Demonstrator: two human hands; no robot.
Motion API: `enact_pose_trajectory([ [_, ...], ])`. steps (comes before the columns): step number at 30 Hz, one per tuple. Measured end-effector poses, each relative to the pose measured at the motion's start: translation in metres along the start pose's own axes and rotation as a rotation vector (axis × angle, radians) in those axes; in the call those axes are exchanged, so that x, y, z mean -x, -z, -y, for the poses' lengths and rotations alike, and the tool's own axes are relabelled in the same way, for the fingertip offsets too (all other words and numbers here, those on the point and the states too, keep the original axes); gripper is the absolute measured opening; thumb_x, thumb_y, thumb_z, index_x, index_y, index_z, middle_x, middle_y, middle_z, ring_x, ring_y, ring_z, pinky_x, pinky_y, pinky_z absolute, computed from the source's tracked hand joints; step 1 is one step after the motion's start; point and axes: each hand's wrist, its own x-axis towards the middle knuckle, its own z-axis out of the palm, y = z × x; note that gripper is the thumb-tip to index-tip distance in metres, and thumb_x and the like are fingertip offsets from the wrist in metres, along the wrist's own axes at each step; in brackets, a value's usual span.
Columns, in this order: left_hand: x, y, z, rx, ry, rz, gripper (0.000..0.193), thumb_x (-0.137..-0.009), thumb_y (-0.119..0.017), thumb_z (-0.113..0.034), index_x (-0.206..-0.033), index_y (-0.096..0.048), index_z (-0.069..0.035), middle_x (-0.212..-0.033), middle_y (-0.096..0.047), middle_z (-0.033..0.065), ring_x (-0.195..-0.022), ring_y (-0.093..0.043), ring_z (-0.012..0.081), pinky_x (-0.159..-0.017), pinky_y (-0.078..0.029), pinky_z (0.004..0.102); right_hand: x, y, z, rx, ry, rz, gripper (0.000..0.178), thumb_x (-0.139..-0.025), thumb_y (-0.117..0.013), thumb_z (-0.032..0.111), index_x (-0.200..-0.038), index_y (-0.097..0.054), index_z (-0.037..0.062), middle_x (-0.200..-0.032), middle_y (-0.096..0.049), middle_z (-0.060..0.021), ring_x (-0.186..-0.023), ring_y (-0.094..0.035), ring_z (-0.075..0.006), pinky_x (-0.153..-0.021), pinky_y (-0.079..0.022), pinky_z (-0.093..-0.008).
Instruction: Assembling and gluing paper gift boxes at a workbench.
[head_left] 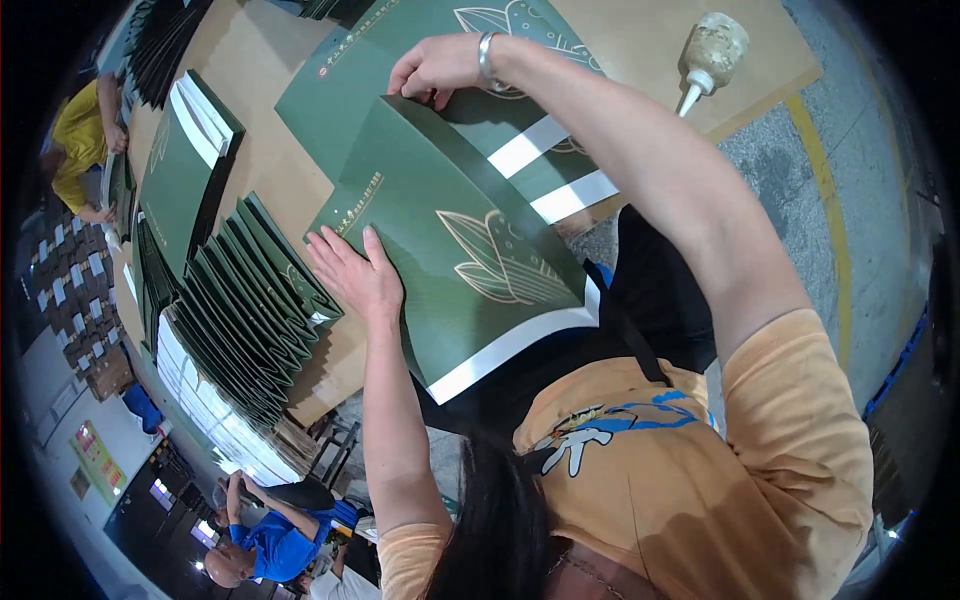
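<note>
A green paper bag with a pale gold leaf drawing and a white strip along its near edge lies in front of me, its near end over my lap. My left hand rests flat on its left side, fingers stretched out. At the bag's far corner, my right hand has its fingers curled on the edge, where the side panel stands raised. Part of the fingertips is hidden. Beneath and beyond lie more flat green sheets with the same drawing and white strips.
A white-nozzled glue bottle stands at the table's far right. Several folded green bags are fanned out on the left, with stacked ones behind. A person in yellow works at the far left; another in blue is at lower left.
</note>
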Motion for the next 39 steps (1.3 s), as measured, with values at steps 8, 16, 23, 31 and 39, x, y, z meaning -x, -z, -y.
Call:
enact_pose_trajectory([
  [8, 0.006, 0.013, 0.016, 0.347, -0.184, 0.022, 0.066, -0.095, -0.051, -0.03, -0.148, -0.026, 0.002, -0.156, -0.021, 0.0204, -0.146, -0.017, 0.0339, -0.118, -0.009, 0.0465, 0.026, 0.0, -0.003, -0.351, 0.314, 0.341, 0.027, -0.088, -0.068, 0.03, -0.1, -0.071, 0.0053, -0.087, -0.064, 0.0036, -0.084, -0.056, -0.0064, -0.078, -0.045, -0.0232],
  [16, 0.007, 0.014, 0.016, 0.404, -0.213, 0.04, 0.067, -0.092, -0.056, -0.028, -0.147, -0.029, 0.002, -0.156, -0.022, 0.0214, -0.145, -0.018, 0.036, -0.117, -0.012, 0.0475, 0.02, -0.011, 0.023, 0.039, 0.331, 0.316, 0.042, -0.081, -0.07, 0.047, -0.072, -0.066, 0.0061, -0.065, -0.052, 0.0044, -0.065, -0.047, -0.0075, -0.061, -0.038, -0.0249],
  [23, 0.007, 0.008, 0.005, 0.194, -0.128, 0.032, 0.069, -0.094, -0.054, -0.036, -0.146, -0.03, 0.003, -0.155, -0.021, 0.0219, -0.145, -0.015, 0.0366, -0.118, -0.012, 0.0483, 0.024, -0.034, -0.018, -0.191, 0.251, -0.108, 0.051, -0.083, -0.065, 0.056, -0.094, -0.071, 0.006, -0.071, -0.056, 0.0001, -0.065, -0.048, -0.0096, -0.062, -0.042, -0.0251],
  [31, 0.004, 0.004, -0.005, 0.001, -0.059, -0.004, 0.073, -0.094, -0.05, -0.044, -0.146, -0.029, 0.003, -0.155, -0.021, 0.0227, -0.145, -0.016, 0.0366, -0.118, -0.011, 0.0489, 0.049, -0.05, 0.013, 0.378, 0.119, -0.527, 0.057, -0.082, -0.064, 0.049, -0.095, -0.066, -0.0073, -0.09, -0.066, -0.0271, -0.089, -0.066, -0.0366, -0.082, -0.051, -0.0404],
  [39, 0.006, 0.005, 0.0, 0.039, 0.016, -0.018, 0.077, -0.091, -0.053, -0.048, -0.146, -0.031, 0.003, -0.156, -0.021, 0.0218, -0.146, -0.015, 0.0358, -0.118, -0.008, 0.0507, 0.028, -0.064, 0.006, 0.418, -0.076, -0.517, 0.05, -0.086, -0.057, 0.039, -0.1, -0.066, -0.0075, -0.1, -0.066, -0.0289, -0.1, -0.062, -0.0422, -0.09, -0.048, -0.046],
])
